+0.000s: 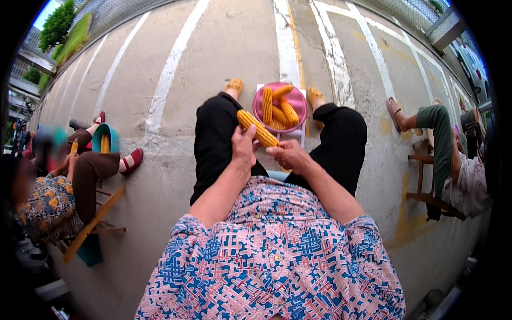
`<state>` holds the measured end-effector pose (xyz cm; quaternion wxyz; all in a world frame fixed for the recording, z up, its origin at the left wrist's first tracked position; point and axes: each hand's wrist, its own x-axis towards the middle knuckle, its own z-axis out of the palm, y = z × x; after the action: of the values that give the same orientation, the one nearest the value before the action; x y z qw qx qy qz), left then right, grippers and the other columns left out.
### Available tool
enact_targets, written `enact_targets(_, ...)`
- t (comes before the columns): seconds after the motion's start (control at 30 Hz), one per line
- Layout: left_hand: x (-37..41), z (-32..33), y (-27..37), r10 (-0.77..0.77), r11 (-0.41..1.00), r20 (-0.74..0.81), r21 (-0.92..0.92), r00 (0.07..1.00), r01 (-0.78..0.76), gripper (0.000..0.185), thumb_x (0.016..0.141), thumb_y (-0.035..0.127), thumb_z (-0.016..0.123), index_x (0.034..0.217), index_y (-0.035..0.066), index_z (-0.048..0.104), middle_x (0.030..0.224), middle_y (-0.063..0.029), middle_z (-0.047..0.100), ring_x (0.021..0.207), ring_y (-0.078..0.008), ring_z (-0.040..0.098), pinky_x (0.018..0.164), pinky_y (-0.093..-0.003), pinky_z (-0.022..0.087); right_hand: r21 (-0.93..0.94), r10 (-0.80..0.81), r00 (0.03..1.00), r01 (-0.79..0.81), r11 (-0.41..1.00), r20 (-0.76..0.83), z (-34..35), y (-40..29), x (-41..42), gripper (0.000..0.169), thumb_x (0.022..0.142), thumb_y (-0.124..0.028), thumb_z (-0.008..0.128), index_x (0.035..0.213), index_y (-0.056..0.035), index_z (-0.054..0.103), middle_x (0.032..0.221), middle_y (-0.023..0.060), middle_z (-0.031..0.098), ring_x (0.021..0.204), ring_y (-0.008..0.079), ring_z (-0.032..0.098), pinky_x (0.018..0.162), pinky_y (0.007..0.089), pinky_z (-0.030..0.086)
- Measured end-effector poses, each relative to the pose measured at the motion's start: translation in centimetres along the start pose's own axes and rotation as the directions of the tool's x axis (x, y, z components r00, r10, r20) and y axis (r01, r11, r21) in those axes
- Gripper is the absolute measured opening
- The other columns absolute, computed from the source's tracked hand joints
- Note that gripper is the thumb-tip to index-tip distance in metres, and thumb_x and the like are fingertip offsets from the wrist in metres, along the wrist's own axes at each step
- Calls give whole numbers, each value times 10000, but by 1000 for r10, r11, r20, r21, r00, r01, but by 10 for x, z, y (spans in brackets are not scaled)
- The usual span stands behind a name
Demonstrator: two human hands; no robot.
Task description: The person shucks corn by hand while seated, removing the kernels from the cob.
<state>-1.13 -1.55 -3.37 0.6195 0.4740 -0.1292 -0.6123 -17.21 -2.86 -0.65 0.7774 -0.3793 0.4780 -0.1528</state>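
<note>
Between my knees I hold one ear of yellow corn (pixel 258 128), tilted with its upper end to the left. My left hand (pixel 243 147) wraps its middle from below, the thumb lying along the kernels. At its lower right end, my right hand (pixel 292 154) grips the tip between thumb and curled fingers. Just beyond the hands is a pink basin (pixel 303 114) with several whole ears of corn (pixel 267 105) in it. Loose kernels (pixel 277 125) lie at its bottom. The basin rests on a light-coloured stool (pixel 297 141), partly hidden beneath it.
To the left, a seated person holds a corn cob (pixel 74 146) near a teal bucket (pixel 113 136) with corn inside. A wooden chair (pixel 96 224) stands there. Another person sits on a wooden chair (pixel 420 176) at right. White lines (pixel 176 64) mark the concrete ground.
</note>
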Motion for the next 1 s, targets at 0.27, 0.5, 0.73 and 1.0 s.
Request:
enact_targets(0.27, 2, -4, -1, 14, 998, 18, -62, 1000, -13, 275, 893, 181, 548, 1139, 98, 460, 997, -41, 559, 902, -176, 570, 763, -399, 506, -237, -98, 995, 90, 967, -23, 2, -5, -6, 305, 788, -347, 690, 689, -82, 577, 533, -62, 426, 408, 33, 305, 375, 210, 208)
enact_targets(0.5, 5, -3, 1, -2, 997, 6, -71, 1000, 2, 284, 900, 207, 548, 1138, 81, 461, 992, -45, 550, 899, -168, 567, 767, -386, 514, -261, -181, 983, 179, 949, 17, -1, -6, -7, 292, 827, -304, 654, 693, -48, 617, 542, -61, 452, 443, 23, 338, 397, 192, 248)
enact_targets(0.73, 4, -1, 3, -27, 997, -18, -70, 999, 25, 310, 905, 242, 541, 1152, 74, 457, 987, -46, 548, 897, -158, 567, 771, -365, 509, -143, -227, 969, 240, 960, 99, -7, 1, -6, 298, 898, -259, 566, 736, -16, 626, 577, -55, 457, 497, 29, 362, 449, 186, 293)
enact_targets(1.0, 4, -2, 3, -60, 995, -14, -79, 998, 59, 332, 903, 266, 544, 1149, 60, 460, 980, -47, 555, 885, -158, 572, 765, -353, 502, -30, -240, 960, 247, 969, 143, 0, -19, -24, 250, 913, -228, 535, 788, -21, 602, 604, -56, 464, 502, 18, 353, 452, 172, 280)
